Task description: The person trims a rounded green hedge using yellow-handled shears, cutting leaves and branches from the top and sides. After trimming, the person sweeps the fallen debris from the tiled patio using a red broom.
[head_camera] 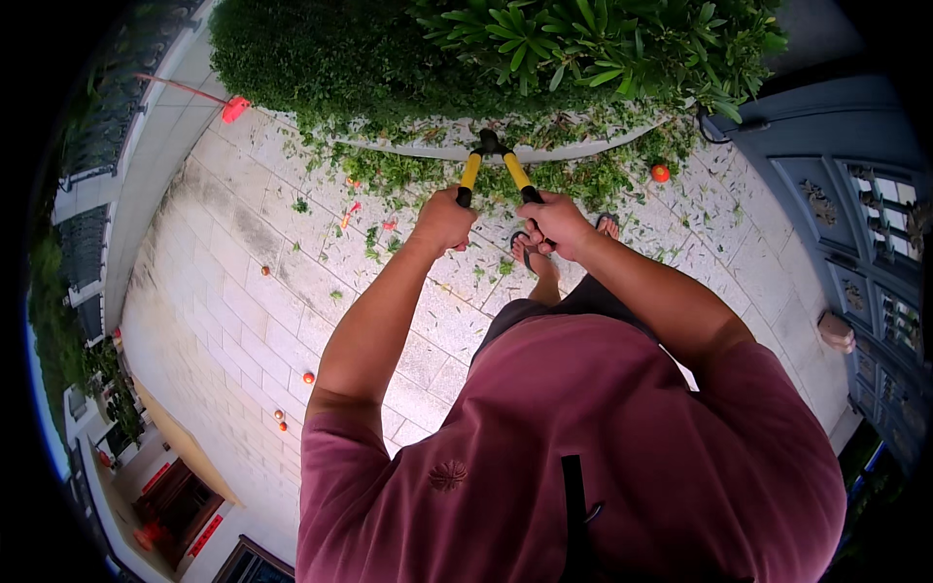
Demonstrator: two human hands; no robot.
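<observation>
My left hand (443, 223) is closed around one black grip of a pair of hedge shears (490, 143) with yellow handle tubes. The other grip is in my right hand (557, 223). The handles spread in a V towards me, and the dark pivot points at the hedge (350, 58); the blades cannot be made out against the foliage. Cut green leaves (583, 178) lie beneath the handles, on both sides of a low curved kerb (437, 153). A broad-leaved shrub (532, 44) grows beside the hedge at the upper right.
Pale paving (240, 291) surrounds my sandalled feet (536, 255). A red ball-shaped object (660, 173) lies right of the clippings; several smaller ones are scattered at the left. A blue-grey metal gate (824, 204) stands at the right, a low wall (160, 124) at the left, with a red long-handled object (235, 109) nearby.
</observation>
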